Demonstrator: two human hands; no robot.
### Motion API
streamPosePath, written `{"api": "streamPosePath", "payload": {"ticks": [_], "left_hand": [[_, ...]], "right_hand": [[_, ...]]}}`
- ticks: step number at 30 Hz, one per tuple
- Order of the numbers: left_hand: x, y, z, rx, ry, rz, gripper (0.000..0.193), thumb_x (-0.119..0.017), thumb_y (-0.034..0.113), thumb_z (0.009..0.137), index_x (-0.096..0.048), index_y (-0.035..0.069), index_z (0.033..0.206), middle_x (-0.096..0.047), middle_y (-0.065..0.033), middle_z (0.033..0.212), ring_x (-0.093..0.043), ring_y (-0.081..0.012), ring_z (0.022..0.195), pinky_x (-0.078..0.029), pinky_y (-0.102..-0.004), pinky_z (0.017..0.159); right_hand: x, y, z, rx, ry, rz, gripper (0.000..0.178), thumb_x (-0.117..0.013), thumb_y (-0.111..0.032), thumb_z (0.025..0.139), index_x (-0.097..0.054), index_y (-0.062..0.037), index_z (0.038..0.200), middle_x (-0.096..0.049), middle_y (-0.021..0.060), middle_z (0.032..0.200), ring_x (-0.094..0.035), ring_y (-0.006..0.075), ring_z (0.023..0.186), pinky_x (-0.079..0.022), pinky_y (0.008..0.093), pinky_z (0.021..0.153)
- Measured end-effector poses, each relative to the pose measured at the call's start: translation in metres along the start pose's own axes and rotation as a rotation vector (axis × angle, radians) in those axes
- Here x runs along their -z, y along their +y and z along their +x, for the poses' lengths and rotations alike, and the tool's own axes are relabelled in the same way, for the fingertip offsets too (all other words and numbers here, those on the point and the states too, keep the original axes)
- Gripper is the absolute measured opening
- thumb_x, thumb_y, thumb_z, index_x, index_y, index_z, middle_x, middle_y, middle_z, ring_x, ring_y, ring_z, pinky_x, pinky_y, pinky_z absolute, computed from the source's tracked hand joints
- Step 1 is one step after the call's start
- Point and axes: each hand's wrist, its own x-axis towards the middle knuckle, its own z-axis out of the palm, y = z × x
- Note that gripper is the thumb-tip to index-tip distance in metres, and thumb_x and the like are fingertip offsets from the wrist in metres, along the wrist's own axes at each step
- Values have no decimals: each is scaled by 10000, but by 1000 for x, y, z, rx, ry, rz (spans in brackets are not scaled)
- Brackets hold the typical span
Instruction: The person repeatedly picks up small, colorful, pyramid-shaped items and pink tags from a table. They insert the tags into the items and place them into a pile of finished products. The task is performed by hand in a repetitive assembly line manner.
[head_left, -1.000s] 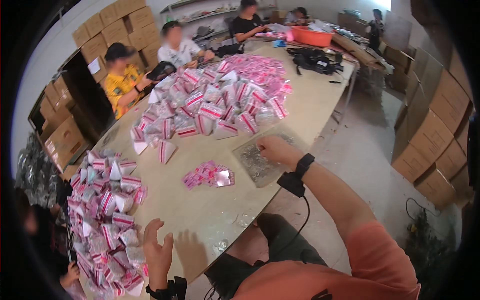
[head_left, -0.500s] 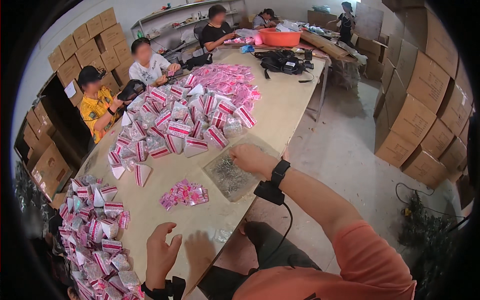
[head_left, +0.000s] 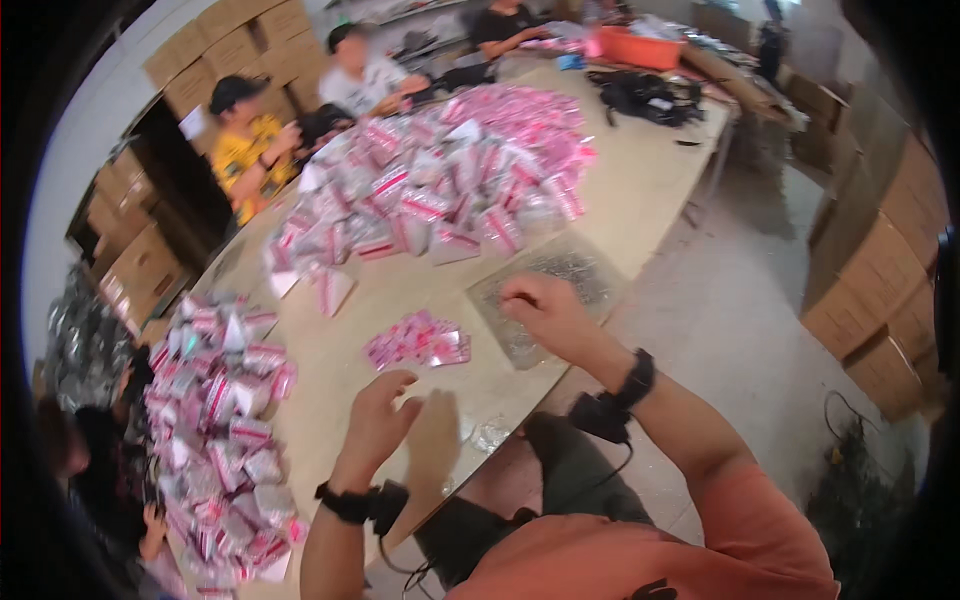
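Note:
My right hand (head_left: 548, 312) is over a shallow clear tray (head_left: 505, 345) that holds many small, thin metal pieces (head_left: 578, 262). Its fingers are drawn together, and whatever is between them is too small or hidden to make out. Left of the tray lies a loose heap of small pink printed cards (head_left: 415, 342). Just on the near side of those cards hovers my left hand (head_left: 375, 420), thumb and fingers apart, holding nothing. A small clear plastic bag (head_left: 490, 435) lies by the near table edge.
Pink-and-white filled packets (head_left: 425, 200) form a large heap farther back, with another heap (head_left: 220, 440) along the left. A black bag (head_left: 650, 98) and an orange basin (head_left: 640, 48) are at the far end. Co-workers sit across the table. Stacked cartons (head_left: 875, 250) stand at right.
The view has swung, shifting the scene to the right. My left hand has moved forward, closer to the pink cards. My right hand stays over the tray with its fingers closed.

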Motion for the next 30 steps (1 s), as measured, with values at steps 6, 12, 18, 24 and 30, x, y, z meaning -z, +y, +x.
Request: {"api": "streamPosePath", "payload": {"ticks": [6,12,18,24,30], "left_hand": [[-31,-5,38,-185,10,350,448,-643,105,686,-504,52,1108,-548,-108,1072,-490,-294,1024,-395,-382,875],[-59,1,64,-282,-55,494,522,-634,126,664,-453,68,1151,-530,-113,1063,-430,-320,1082,-352,-435,905],[-67,-4,75,-343,-40,372,438,-646,113,667,-488,61,1072,-548,-107,942,-492,-300,930,-403,-404,803],[-28,12,52,-198,222,12,408,-636,117,725,-500,30,1099,-560,-122,968,-531,-239,921,-439,-347,782],[-10,14,2,131,248,-1304,488,-599,160,813,-383,27,1230,-495,-97,1177,-536,-195,1021,-467,-308,847]], "right_hand": [[-47,-16,-65,-335,-336,520,49,-557,-58,807,-556,-24,842,-513,-15,667,-446,33,579,-378,205,506],[-88,11,-86,-405,-324,475,97,-573,-88,776,-544,-2,810,-512,33,646,-463,81,604,-401,251,551],[-87,12,-90,-296,-354,396,118,-568,-106,785,-549,-4,844,-551,64,690,-501,116,637,-417,266,581],[-87,15,-94,-271,-315,418,127,-561,-109,787,-546,1,849,-562,76,726,-525,131,663,-427,276,606],[-78,-5,-81,-495,-348,536,79,-553,-67,795,-534,-16,853,-568,45,733,-532,104,636,-437,236,571]]}}
